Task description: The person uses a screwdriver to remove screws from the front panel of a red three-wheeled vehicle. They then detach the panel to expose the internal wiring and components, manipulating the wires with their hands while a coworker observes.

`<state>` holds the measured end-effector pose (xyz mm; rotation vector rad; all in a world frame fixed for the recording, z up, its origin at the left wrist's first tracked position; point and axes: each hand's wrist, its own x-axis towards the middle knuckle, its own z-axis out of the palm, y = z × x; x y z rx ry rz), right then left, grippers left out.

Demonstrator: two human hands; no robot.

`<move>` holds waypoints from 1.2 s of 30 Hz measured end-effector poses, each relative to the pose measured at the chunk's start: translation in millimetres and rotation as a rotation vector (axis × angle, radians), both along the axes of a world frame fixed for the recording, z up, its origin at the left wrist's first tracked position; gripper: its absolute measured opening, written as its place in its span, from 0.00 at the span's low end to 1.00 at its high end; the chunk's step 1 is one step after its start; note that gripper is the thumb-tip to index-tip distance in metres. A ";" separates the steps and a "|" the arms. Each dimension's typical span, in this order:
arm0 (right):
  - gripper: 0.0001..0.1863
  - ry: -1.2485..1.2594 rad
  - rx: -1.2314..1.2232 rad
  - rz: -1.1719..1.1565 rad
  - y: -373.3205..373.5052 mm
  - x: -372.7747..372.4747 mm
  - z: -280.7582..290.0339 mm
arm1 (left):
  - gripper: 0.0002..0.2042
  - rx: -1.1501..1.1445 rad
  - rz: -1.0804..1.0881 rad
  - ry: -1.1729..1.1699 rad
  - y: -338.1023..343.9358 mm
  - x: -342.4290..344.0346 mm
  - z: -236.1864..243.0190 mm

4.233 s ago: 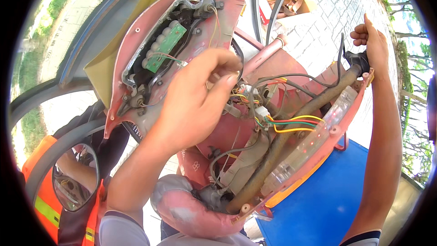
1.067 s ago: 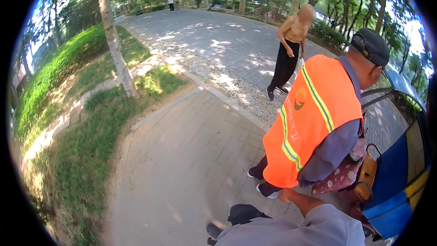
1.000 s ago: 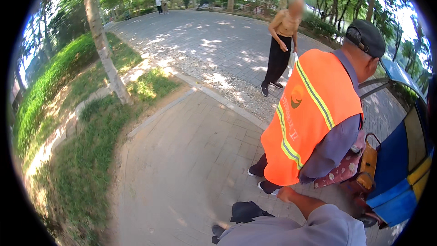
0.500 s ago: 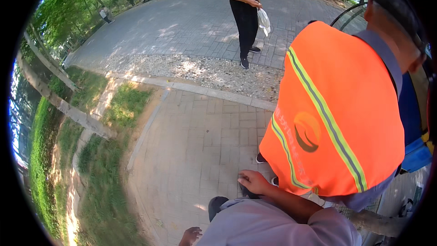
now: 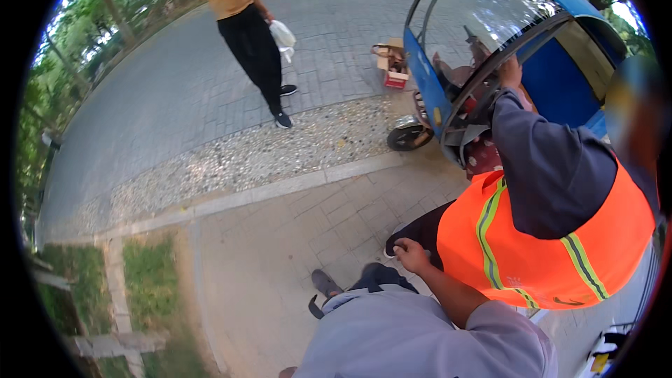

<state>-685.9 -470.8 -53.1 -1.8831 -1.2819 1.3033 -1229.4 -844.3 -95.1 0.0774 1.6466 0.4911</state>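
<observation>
My right hand (image 5: pixel 413 255) hangs in front of my body with its fingers curled in, and nothing shows in it. It is nearest to the dark trouser leg of a co-worker in an orange reflective vest (image 5: pixel 462 259); whether they touch I cannot tell. Only a sliver of my left hand (image 5: pixel 287 372) shows at the lower edge, its fingers hidden. The co-worker's hand (image 5: pixel 512 71) is on the window frame of a blue enclosed tricycle (image 5: pixel 434 91).
A cardboard box (image 5: pixel 393 63) with brown things in it stands by the tricycle's front wheel (image 5: pixel 409 137). Across the pebble strip (image 5: pixel 280 143), a person in black trousers (image 5: pixel 255 56) carries a white bag (image 5: pixel 283 35). Grass (image 5: pixel 150 273) borders the paving at left.
My view has swung to the right, bringing the tricycle and box into sight. The co-worker has turned and has a hand on the tricycle frame. My left hand has mostly dropped out of view.
</observation>
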 end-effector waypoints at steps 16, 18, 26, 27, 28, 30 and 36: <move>0.21 -0.602 -0.379 0.192 151.0 54.4 -159.3 | 0.23 0.089 -0.313 0.075 585.5 -179.4 21.7; 0.23 -0.369 -0.421 -0.128 211.1 39.2 -131.3 | 0.23 0.004 -0.437 0.048 631.8 -166.8 16.5; 0.24 -0.099 -0.018 -0.421 402.3 13.5 20.6 | 0.24 -0.055 -0.753 -0.015 863.1 -126.9 0.1; 0.26 -0.137 -0.050 -0.495 404.5 18.9 17.5 | 0.24 -0.053 -0.796 -0.025 897.0 -126.6 -4.2; 0.28 -0.173 -0.084 -0.570 398.8 23.5 10.6 | 0.24 -0.050 -0.838 -0.030 931.3 -127.1 -7.6; 0.36 -0.071 -0.195 -0.888 378.0 39.5 -4.3 | 0.24 -0.027 -0.913 -0.056 1009.5 -126.5 -15.5; 0.45 -0.040 -0.039 -1.909 294.3 128.9 93.5 | 0.25 0.018 -1.005 -0.114 1255.2 -95.9 -23.3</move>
